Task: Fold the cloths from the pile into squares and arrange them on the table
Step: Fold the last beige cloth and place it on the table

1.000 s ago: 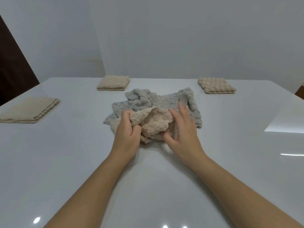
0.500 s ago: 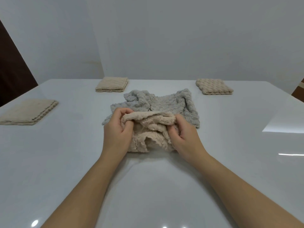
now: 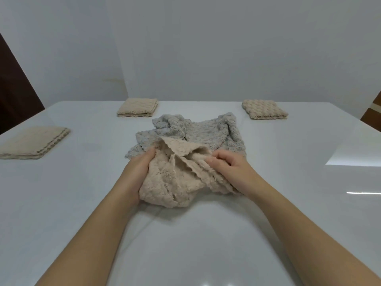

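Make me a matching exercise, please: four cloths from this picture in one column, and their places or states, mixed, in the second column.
1. beige cloth
2. grey cloth
3. nearest folded cloth
4. bumpy folded cloth

A. far right of the table
B. gripped by left hand and right hand
C. left side of the table
D. crumpled, behind the hands

Pairs: 1-B, 2-D, 3-C, 4-A.

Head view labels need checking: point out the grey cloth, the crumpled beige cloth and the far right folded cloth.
grey cloth (image 3: 208,131): head view, its bumpy middle.
crumpled beige cloth (image 3: 167,186): head view, its near bunched part.
far right folded cloth (image 3: 263,109): head view, its top face.
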